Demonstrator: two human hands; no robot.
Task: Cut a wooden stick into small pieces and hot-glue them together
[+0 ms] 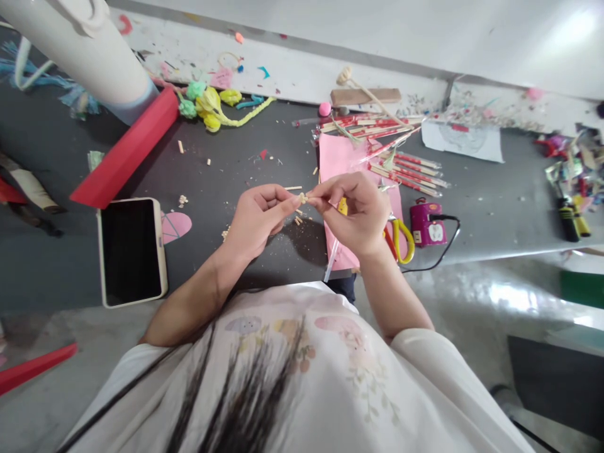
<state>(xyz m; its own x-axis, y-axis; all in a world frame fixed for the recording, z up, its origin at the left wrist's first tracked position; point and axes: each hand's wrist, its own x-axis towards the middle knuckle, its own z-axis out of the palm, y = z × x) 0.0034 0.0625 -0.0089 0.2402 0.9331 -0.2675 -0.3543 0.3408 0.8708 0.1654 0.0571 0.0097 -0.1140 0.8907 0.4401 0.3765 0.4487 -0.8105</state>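
Over the dark tabletop (226, 163) my two hands meet fingertip to fingertip. My left hand (259, 217) pinches a small pale wooden piece (302, 198) between thumb and forefinger. From the other side, thumb and forefinger of my right hand (355, 211) close on the same little cluster; its exact shape is too small to make out. Short cut wooden sticks (298, 219) and crumbs lie just below the fingertips. Beneath my right hand are a pink sheet (340, 154) and scissors with yellow and red handles (403, 242), partly hidden.
Wrapped chopsticks (406, 173) lie beyond my right hand, near a wooden block (365, 96). A purple power adapter (427, 223) with a black cord sits right. Left are a phone (131, 251), a red bar (127, 151), a large white flask (89, 56) and yellow yarn pieces (210, 107).
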